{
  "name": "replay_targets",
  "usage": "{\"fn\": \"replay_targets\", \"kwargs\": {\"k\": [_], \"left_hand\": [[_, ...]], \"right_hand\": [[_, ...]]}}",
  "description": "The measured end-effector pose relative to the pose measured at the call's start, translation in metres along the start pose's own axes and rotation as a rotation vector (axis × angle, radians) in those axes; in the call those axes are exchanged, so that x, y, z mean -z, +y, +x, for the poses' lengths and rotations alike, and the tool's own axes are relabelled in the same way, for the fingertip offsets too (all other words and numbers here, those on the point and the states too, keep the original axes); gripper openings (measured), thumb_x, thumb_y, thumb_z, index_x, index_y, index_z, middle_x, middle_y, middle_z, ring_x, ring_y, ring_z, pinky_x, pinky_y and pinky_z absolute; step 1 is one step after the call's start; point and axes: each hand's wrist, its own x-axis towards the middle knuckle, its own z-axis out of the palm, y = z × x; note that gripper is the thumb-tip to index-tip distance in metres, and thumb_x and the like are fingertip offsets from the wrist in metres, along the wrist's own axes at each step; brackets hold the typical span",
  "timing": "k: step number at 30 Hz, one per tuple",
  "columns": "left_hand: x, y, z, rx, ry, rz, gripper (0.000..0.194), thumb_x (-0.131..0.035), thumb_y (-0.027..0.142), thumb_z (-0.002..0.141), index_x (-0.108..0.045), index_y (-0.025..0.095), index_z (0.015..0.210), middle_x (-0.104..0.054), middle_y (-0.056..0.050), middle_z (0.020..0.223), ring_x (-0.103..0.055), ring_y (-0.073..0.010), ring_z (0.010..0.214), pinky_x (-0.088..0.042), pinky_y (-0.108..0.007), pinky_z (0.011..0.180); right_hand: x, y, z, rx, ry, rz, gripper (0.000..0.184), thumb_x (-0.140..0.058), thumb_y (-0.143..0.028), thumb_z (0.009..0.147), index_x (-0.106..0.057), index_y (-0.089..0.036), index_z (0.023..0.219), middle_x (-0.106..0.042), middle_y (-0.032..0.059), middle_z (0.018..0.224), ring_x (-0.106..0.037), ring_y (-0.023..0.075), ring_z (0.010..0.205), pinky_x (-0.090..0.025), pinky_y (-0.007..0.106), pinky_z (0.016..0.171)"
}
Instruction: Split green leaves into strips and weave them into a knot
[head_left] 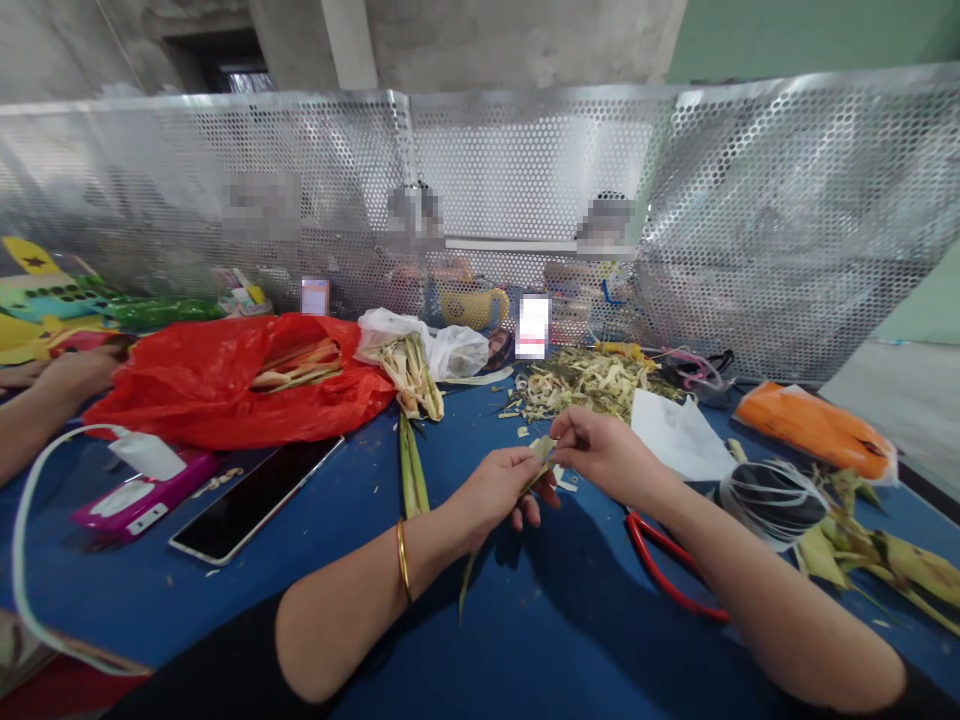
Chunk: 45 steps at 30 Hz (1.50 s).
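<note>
My left hand (pixel 504 482) is closed around a narrow, pale green leaf piece (pixel 541 447), gripping it between thumb and fingers. At that piece's upper end my right hand (pixel 589 440) pinches with thumb and fingertips, close against the left fingers. A thin green leaf strip (pixel 466 585) hangs below my left wrist. Near my right forearm lies a pair of red-handled scissors or pliers (pixel 660 570), partly hidden by the arm. Long green leaf strips (pixel 412 465) rest on the blue table (pixel 450 650) beyond my left forearm.
Leaf scraps (pixel 600 380) are heaped ahead, beside white paper (pixel 679 435). A wire spool (pixel 772 505) and orange packet (pixel 817 430) lie right. Left are a red plastic bag (pixel 187 380), phone (pixel 255 500), purple power strip (pixel 150 500) and another person's hand (pixel 82 385). Perforated metal screens (pixel 525 150) stand behind.
</note>
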Motion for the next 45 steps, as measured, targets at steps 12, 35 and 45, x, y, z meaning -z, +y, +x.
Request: {"fn": "replay_targets", "kwargs": {"k": [12,35,45], "left_hand": [[0.001,0.007,-0.003,0.121,-0.125,-0.122,0.027,-0.050,0.039,0.085,-0.059,0.013,0.082,-0.053,0.003,0.056,-0.031,-0.0028,0.034,-0.016,-0.019,0.036],[0.021,0.025,0.007,0.149,0.536,-0.738,0.020,-0.033,0.019,0.090,-0.041,0.018,0.072,-0.022,0.010,0.045,-0.016,-0.0032,0.032,-0.008,-0.017,0.036],[0.019,0.021,0.008,0.151,0.523,-0.803,0.021,-0.035,0.018,0.090,-0.046,0.016,0.071,-0.030,0.009,0.045,-0.023,-0.0031,0.031,-0.013,-0.017,0.035]], "right_hand": [[0.003,0.001,0.000,-0.019,-0.025,0.073,0.012,-0.057,-0.022,0.075,-0.067,-0.019,0.071,-0.064,-0.0014,0.062,-0.057,0.0131,0.060,-0.042,0.024,0.059],[-0.080,-0.016,0.158,0.281,-0.183,-0.636,0.027,-0.052,-0.011,0.080,-0.071,-0.019,0.097,-0.058,0.0117,0.125,-0.061,0.0256,0.102,-0.046,0.034,0.086],[-0.069,-0.013,0.147,0.321,0.006,-0.526,0.035,-0.042,-0.008,0.085,-0.063,-0.014,0.112,-0.057,0.0144,0.125,-0.060,0.0243,0.107,-0.046,0.036,0.092]]}}
